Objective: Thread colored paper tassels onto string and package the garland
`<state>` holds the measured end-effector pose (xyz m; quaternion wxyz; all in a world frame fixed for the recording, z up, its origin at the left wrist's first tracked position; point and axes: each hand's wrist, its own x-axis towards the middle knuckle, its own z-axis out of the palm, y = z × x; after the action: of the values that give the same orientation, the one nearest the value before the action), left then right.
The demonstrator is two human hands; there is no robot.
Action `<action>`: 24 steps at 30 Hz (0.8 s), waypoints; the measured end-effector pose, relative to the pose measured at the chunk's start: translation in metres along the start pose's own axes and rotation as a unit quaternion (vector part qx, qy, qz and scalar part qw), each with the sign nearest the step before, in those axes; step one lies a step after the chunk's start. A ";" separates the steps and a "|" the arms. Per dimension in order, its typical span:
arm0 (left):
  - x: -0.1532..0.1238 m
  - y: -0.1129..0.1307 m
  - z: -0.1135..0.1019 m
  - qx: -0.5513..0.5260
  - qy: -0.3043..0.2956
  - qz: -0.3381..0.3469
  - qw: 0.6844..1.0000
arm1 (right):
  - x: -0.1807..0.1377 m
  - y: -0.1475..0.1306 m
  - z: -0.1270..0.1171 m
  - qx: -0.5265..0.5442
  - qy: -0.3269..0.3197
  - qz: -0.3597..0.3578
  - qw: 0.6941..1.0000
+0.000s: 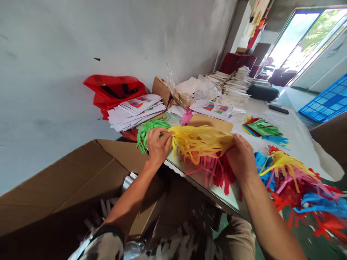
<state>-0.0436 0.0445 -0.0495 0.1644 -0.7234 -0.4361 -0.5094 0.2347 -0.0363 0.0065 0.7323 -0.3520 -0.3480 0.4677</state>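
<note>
Yellow fringe (206,137): between the fingers, over the tabletop (233,200); thin, limp, slit sheet
Pink-red fringe (222,169): below the fingers; slit strips, likely to snag yellow ones dragged across
Right hand (241,155): fingers gripping one end
Left hand (159,143): fingers pinching the other; hard pulling could tear it
Green fringe (151,126): beside left fingers, curly
</note>
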 end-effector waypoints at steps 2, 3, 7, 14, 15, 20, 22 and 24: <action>0.008 -0.011 -0.007 0.053 0.003 0.001 0.999 | 0.000 -0.021 -0.012 0.042 0.072 -0.018 0.996; 0.010 -0.015 -0.007 0.073 -0.010 -0.001 0.997 | -0.001 -0.032 -0.019 0.062 0.109 -0.028 0.992; 0.000 -0.025 0.005 0.059 -0.150 -0.026 0.987 | -0.017 -0.077 -0.041 0.048 0.154 -0.109 0.981; -0.006 0.012 0.000 -0.148 -0.226 -0.068 0.961 | -0.063 -0.098 -0.056 -0.204 0.136 -0.122 0.962; -0.005 0.029 -0.009 -0.210 -0.195 -0.077 0.955 | -0.071 -0.094 -0.057 -0.246 0.113 -0.105 0.957; -0.032 0.129 -0.042 -0.563 -0.358 -0.070 0.742 | -0.118 -0.068 -0.056 -0.413 -0.031 -0.055 0.908; -0.057 0.155 -0.041 -0.635 -0.384 -0.113 0.661 | -0.138 -0.061 -0.055 -0.426 -0.069 -0.035 0.901; -0.080 0.170 -0.033 -0.710 -0.394 -0.167 0.559 | -0.155 -0.057 -0.057 -0.421 -0.084 -0.009 0.903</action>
<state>0.0643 -0.1107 -0.0706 -0.6786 -0.6493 -0.0680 -0.3367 0.2578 -0.2096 -0.0025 0.4877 -0.5840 -0.5759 0.2991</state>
